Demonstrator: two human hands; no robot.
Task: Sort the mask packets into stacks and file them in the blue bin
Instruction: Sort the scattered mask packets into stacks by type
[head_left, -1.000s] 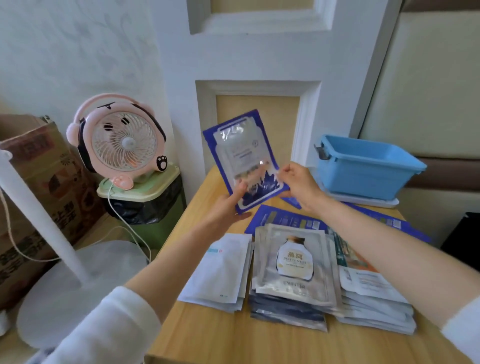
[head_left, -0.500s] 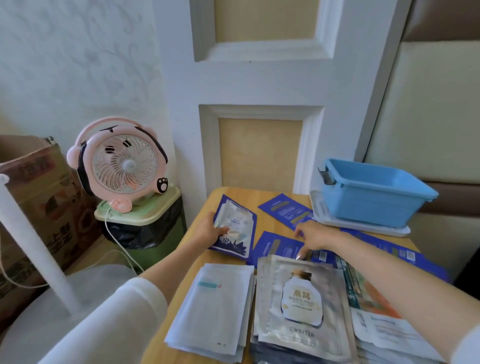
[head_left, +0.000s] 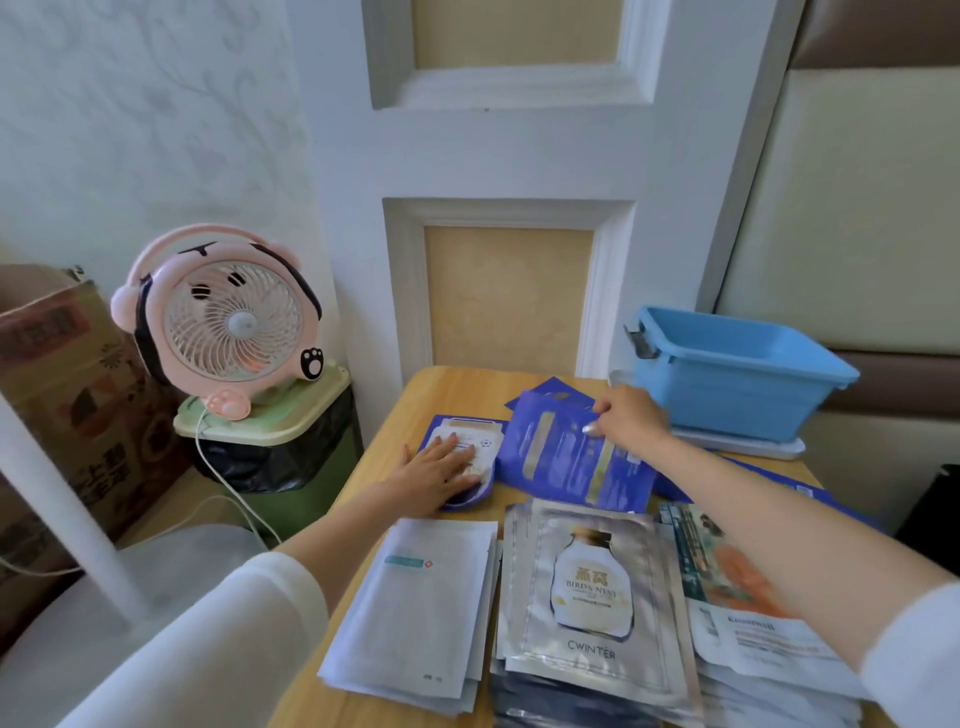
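My left hand (head_left: 441, 470) lies flat, fingers spread, on a blue-and-white mask packet (head_left: 480, 444) at the table's left side. My right hand (head_left: 626, 418) pinches the top edge of a dark blue packet (head_left: 566, 460), lifting it off other blue packets beside the blue bin (head_left: 737, 376). Three stacks lie nearer me: white packets (head_left: 421, 608), silver bottle-print packets (head_left: 592, 597) and orange-printed packets (head_left: 727, 587).
The blue bin stands on a white lid (head_left: 748, 444) at the back right of the wooden table (head_left: 457, 387). Left of the table a pink fan (head_left: 223, 327) sits on a green waste bin (head_left: 291, 441). A cardboard box (head_left: 62, 395) and white pole (head_left: 62, 514) are further left.
The blue-and-white packet, held up in both hands a second ago, now lies on the table under my left hand. My right hand moved right and took hold of a dark blue packet.
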